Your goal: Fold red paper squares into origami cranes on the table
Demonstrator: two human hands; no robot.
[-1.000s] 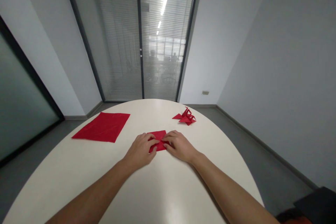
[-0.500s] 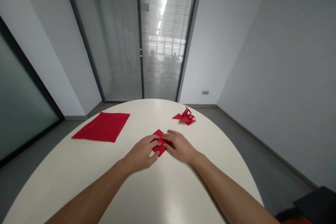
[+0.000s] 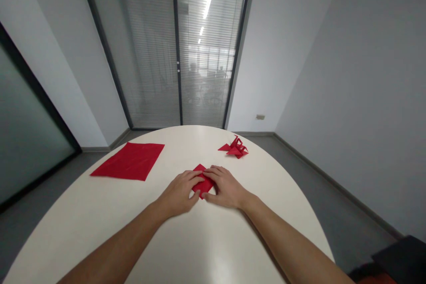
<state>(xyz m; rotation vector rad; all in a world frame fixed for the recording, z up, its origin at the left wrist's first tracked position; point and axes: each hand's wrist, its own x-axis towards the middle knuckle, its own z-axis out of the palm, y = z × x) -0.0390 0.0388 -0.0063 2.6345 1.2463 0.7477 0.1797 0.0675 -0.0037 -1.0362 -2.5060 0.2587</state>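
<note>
A small red sheet of origami paper (image 3: pixel 207 185), folded into a diamond, lies on the white table between my hands. My left hand (image 3: pixel 181 191) rests at its left side, fingers stretched over the top layer and thumb apart by the near corner. From the right, my right hand (image 3: pixel 228 187) lays its fingers on the upper right part, while its thumb touches down close to the near corner. Both hands are open, and neither lifts the paper. The fingers hide the paper's side corners and some of its folds.
A larger unfolded red sheet (image 3: pixel 129 162) lies at the table's left. Folded red paper figures (image 3: pixel 237 148), perhaps cranes, stand at the far right. The round white table (image 3: pixel 186 248) curves away toward a glass partition (image 3: pixel 149 53). A dark object (image 3: pixel 402 257) shows at lower right.
My right thumb has moved down and left to the paper's near corner, and the right fingers have shifted slightly left. More of the paper's middle shows. My left hand is nearly still.
</note>
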